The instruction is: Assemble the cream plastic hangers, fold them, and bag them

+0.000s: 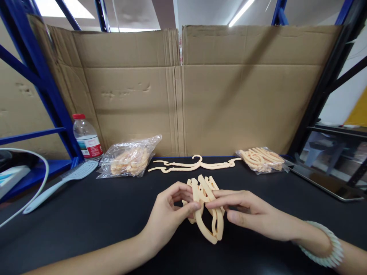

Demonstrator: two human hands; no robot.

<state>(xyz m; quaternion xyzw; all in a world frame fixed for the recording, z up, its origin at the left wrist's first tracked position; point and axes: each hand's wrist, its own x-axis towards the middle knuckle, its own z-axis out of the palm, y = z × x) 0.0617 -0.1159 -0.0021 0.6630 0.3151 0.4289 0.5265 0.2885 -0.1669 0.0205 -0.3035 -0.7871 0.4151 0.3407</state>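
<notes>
Several peach-coloured folding clothes hangers point(207, 233) are folded together in a bunch at the middle of the black tabletop. My left hand point(174, 212) is closed around the left side of the bunch, with its thumb pressed on the front hanger arm. From the right, my right hand point(249, 210) reaches in with fingers stretched out. Its fingertips touch the right side of the bunch, while its thumb stays apart below. Behind the bunch lies an unfolded hanger point(215, 166) with its hook pointing away, and further hanger arms lie beside it on the left.
Clear bags of hangers stand at back left point(129, 158) and back right point(262, 159). Further left are a bottle point(87, 139), a pale blue hairbrush point(69, 179) and a white cable point(38, 198). A dark tablet-like slab point(323, 181) lies right. A cardboard wall point(183, 99) closes the back.
</notes>
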